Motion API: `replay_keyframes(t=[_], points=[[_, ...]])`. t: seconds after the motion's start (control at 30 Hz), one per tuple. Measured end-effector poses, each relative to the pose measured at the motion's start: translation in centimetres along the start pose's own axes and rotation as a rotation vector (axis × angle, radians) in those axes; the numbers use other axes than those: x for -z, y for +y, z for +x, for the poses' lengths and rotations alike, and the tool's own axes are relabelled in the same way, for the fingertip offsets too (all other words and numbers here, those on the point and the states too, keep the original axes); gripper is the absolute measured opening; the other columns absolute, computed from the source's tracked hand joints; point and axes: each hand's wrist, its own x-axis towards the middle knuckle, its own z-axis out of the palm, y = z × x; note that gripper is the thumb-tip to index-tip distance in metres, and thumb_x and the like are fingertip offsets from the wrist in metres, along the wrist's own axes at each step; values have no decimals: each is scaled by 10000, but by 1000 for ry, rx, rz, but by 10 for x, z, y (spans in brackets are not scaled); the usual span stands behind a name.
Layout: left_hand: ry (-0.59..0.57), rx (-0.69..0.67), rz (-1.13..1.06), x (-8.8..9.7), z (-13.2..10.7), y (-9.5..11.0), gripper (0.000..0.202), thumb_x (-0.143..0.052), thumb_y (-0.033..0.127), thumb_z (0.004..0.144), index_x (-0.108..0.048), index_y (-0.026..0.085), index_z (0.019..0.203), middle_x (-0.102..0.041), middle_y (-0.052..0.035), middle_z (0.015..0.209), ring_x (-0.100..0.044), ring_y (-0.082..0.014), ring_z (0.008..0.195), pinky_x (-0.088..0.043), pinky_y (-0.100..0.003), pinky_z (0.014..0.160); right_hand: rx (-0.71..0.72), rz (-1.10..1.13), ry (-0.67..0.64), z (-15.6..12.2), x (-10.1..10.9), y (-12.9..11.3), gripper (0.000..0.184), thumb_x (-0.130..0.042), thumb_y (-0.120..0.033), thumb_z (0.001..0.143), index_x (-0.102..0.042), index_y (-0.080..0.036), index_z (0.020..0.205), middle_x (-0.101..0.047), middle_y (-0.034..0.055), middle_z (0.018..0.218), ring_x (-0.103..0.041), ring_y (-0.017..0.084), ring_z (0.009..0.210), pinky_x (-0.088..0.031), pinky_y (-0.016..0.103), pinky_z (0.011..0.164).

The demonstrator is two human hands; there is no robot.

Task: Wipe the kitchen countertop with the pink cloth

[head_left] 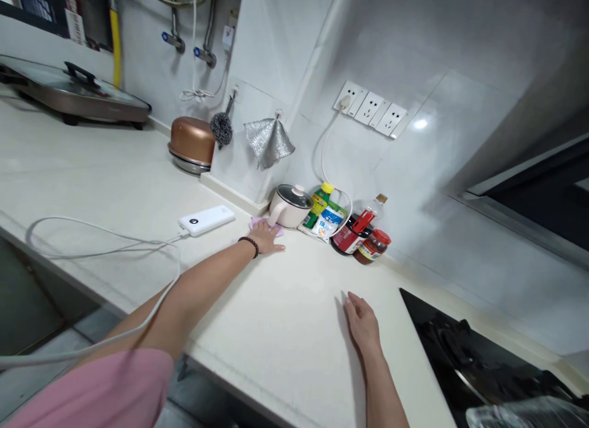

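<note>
Stretched forward across the white countertop, my left hand (263,238) holds a pinkish-purple cloth (278,230) down against the surface, its thumb out to the side. Just beyond it stands a small cream pot (289,214) with a glass lid, its handle close to my fingers. A dark bead bracelet (251,245) circles the left wrist. My right hand (363,321) is at the counter on the right, empty, with loosely bent fingers. A white power bank (207,220) with a cable plugged in lies left of my left hand.
Against the wall stand a green bottle (318,206), a blue-and-white packet (330,222), a dark red-labelled jar (350,235) and a red-lidded jar (372,248). A black gas stove (460,348) is at right. The white cable (156,311) passes over my left arm. An electric pan (78,97) sits far left.
</note>
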Motion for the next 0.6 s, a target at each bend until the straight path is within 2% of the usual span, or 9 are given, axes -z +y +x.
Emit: replay_keyframes(t=[0.07, 0.13, 0.23, 0.3, 0.4, 0.5, 0.6], points=[[14, -21, -17, 0, 1, -1, 996, -370, 810, 804, -272, 154, 1547, -236, -260, 1589, -165, -452, 1461, -124, -546, 1146, -1, -7, 3, 0, 2, -3, 635, -435, -620, 884, -695, -147, 1219, -672, 142, 1252, -517, 314, 1296, -388, 469, 1103], [5, -25, -31, -1, -7, -1, 1010, -396, 813, 792, -280, 151, 1545, -212, -266, 1595, -157, -469, 1457, -120, -561, 1143, -5, -4, 10, 0, 4, -7, 625, -436, -617, 884, -700, -155, 1211, -677, 138, 1243, -536, 315, 1273, -405, 466, 1087], [-19, -60, -35, -2, -39, 3, 1041, -444, 821, 764, -283, 150, 1543, -190, -277, 1597, -154, -492, 1451, -118, -595, 1135, -15, 14, 12, 0, 7, -12, 603, -449, -613, 876, -707, -177, 1203, -689, 125, 1224, -577, 311, 1218, -442, 456, 1050], [-40, -132, -24, -2, -75, 6, 1055, -469, 823, 753, -280, 150, 1543, -208, -282, 1589, -169, -486, 1450, -120, -604, 1137, -24, 23, 8, 0, 8, -14, 598, -453, -609, 873, -708, -180, 1202, -693, 120, 1216, -594, 308, 1190, -456, 449, 1033], [-68, -255, 0, 0, -141, 8, 1061, -465, 836, 749, -286, 154, 1542, -221, -282, 1585, -174, -476, 1456, -154, -593, 1142, -32, 28, 3, -1, 8, -17, 599, -453, -604, 870, -709, -174, 1200, -693, 121, 1215, -605, 305, 1169, -463, 444, 1022], [-122, -300, 12, 2, -210, 6, 1077, -448, 855, 742, -286, 159, 1548, -186, -272, 1600, -131, -466, 1474, -166, -588, 1153, -35, 30, -6, -2, 6, -17, 598, -460, -600, 865, -712, -170, 1194, -695, 125, 1212, -617, 304, 1146, -473, 441, 1006], [-125, -312, 1, 2, -260, 2, 1056, -401, 859, 763, -257, 186, 1564, -155, -249, 1615, -90, -446, 1487, -157, -591, 1164, -27, 31, -19, -2, 4, -14, 606, -464, -605, 859, -711, -167, 1197, -699, 127, 1201, -623, 306, 1134, -479, 443, 995]])
